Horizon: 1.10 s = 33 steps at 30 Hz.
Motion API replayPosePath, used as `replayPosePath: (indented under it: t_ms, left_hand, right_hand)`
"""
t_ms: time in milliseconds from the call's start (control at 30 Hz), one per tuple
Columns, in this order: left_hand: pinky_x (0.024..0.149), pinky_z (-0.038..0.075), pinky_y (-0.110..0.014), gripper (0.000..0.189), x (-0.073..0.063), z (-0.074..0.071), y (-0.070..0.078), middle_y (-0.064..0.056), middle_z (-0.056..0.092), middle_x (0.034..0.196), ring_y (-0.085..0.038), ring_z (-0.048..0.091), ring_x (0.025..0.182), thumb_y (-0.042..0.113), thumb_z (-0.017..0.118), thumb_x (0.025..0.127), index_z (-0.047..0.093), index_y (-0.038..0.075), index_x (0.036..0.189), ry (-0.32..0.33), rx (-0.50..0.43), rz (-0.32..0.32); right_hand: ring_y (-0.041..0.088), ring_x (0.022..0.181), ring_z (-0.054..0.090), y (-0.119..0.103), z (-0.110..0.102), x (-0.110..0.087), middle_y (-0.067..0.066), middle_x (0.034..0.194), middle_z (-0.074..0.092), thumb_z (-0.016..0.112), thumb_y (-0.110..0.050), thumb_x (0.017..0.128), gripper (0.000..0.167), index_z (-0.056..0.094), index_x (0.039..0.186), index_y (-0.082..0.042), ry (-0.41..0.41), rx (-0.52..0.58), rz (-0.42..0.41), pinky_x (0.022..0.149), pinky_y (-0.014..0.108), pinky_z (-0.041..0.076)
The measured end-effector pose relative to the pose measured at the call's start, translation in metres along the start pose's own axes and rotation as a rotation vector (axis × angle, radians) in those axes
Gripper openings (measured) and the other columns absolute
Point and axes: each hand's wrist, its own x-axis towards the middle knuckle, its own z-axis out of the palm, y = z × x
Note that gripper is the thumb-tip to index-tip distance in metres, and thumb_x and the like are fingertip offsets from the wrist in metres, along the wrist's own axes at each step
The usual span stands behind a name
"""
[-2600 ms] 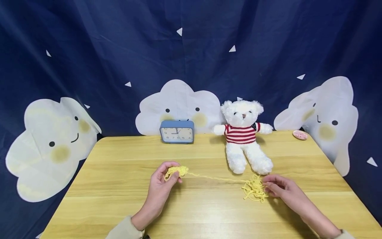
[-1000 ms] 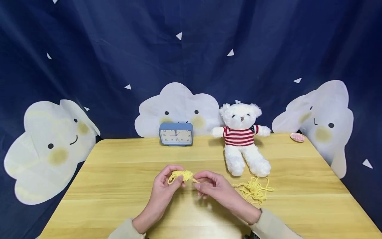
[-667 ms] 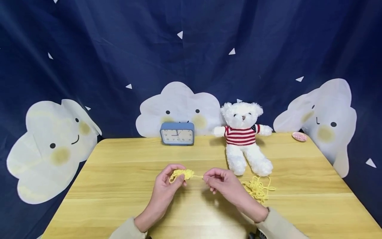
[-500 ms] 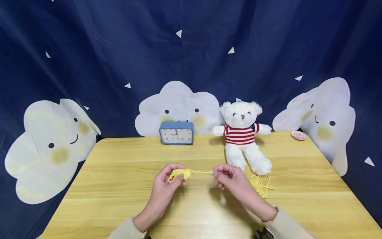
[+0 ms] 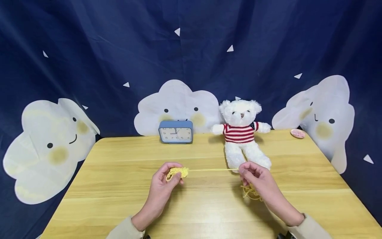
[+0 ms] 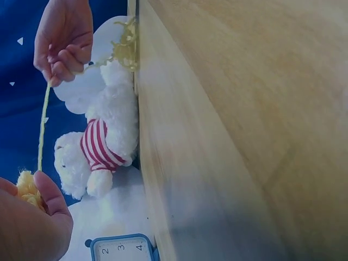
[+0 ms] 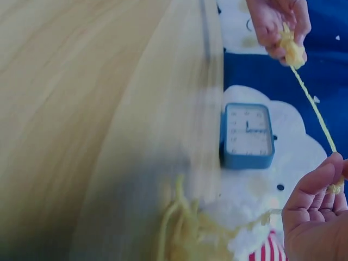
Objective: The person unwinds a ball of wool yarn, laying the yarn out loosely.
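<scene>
A small bundle of yellow yarn [image 5: 179,172] sits in my left hand [image 5: 161,186], gripped between thumb and fingers above the table. From it a single strand [image 5: 212,170] runs straight and taut to the right. My right hand [image 5: 261,182] pinches that strand between thumb and fingertips, in front of the bear's feet. Below and partly behind the right hand lies a loose tangle of the same yarn [image 5: 250,193] on the table. In the right wrist view, the tangle [image 7: 196,234] is blurred and a length of yarn leads from it toward the right hand.
A white teddy bear [image 5: 240,134] in a red-striped shirt sits at the back of the wooden table [image 5: 119,186]. Left of it stands a blue alarm clock [image 5: 176,132]. A small pink oval item [image 5: 297,133] lies near the back right corner. A dark blue curtain [image 5: 179,59] hangs behind.
My right hand went from the tangle to the left hand's bundle, pinched the strand there, then drew it rightward, lengthening the taut stretch. The left hand kept its grip almost in place.
</scene>
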Motion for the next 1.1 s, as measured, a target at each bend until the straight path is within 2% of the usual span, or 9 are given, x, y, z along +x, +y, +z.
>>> replayPosePath:
  t_ms: [200,400,567,700,900,1100]
  left_hand:
    - [0.078,0.065,-0.028,0.025,0.000,-0.002,-0.002,-0.017,0.063,0.118,-0.023,0.066,0.093,-0.010,0.069,0.100,0.065,-0.012,0.125,0.014,-0.009,0.023]
    - [0.077,0.065,-0.027,0.026,0.001,-0.004,-0.003,-0.017,0.065,0.116,-0.024,0.067,0.092,-0.009,0.070,0.100,0.063,-0.014,0.125,0.023,-0.011,0.040]
    - [0.075,0.064,-0.026,0.026,0.001,-0.005,-0.003,-0.015,0.065,0.113,-0.020,0.068,0.087,-0.010,0.069,0.101,0.063,-0.015,0.125,0.038,-0.016,0.064]
    - [0.075,0.064,-0.026,0.026,0.000,-0.006,-0.001,-0.015,0.064,0.113,-0.018,0.067,0.084,-0.010,0.069,0.100,0.063,-0.016,0.125,0.045,-0.006,0.074]
    - [0.076,0.065,-0.028,0.026,0.000,-0.009,0.002,-0.020,0.063,0.114,-0.017,0.067,0.083,-0.011,0.068,0.100,0.064,-0.014,0.125,0.069,0.006,0.054]
    - [0.076,0.065,-0.028,0.026,-0.002,-0.010,0.004,-0.016,0.063,0.117,-0.017,0.067,0.085,-0.011,0.068,0.101,0.063,-0.014,0.126,0.076,0.008,0.047]
  right_hand:
    - [0.013,0.071,0.057,0.010,-0.022,-0.003,0.004,0.083,0.063,0.064,-0.006,0.109,0.012,0.067,0.104,0.004,0.051,-0.042,0.010,0.061,0.025,0.054]
    - [0.012,0.069,0.055,0.017,-0.042,-0.007,0.003,0.081,0.063,0.063,-0.004,0.109,0.013,0.067,0.106,0.008,0.096,-0.086,0.038,0.059,0.024,0.052]
    - [0.011,0.064,0.052,0.022,-0.057,-0.010,0.002,0.079,0.061,0.063,-0.003,0.109,0.012,0.067,0.107,0.008,0.117,-0.122,0.052,0.053,0.024,0.048]
    - [0.011,0.061,0.050,0.029,-0.069,-0.013,-0.001,0.080,0.063,0.064,-0.003,0.108,0.012,0.068,0.107,0.008,0.098,-0.184,0.049,0.051,0.026,0.047]
    - [0.012,0.066,0.054,0.038,-0.085,-0.014,-0.004,0.092,0.070,0.062,-0.009,0.110,0.019,0.069,0.116,0.008,0.028,-0.273,0.120,0.056,0.026,0.048]
    - [0.013,0.069,0.053,0.041,-0.094,-0.012,0.000,0.087,0.063,0.062,-0.015,0.112,0.024,0.068,0.121,0.006,-0.014,-0.342,0.187,0.059,0.027,0.049]
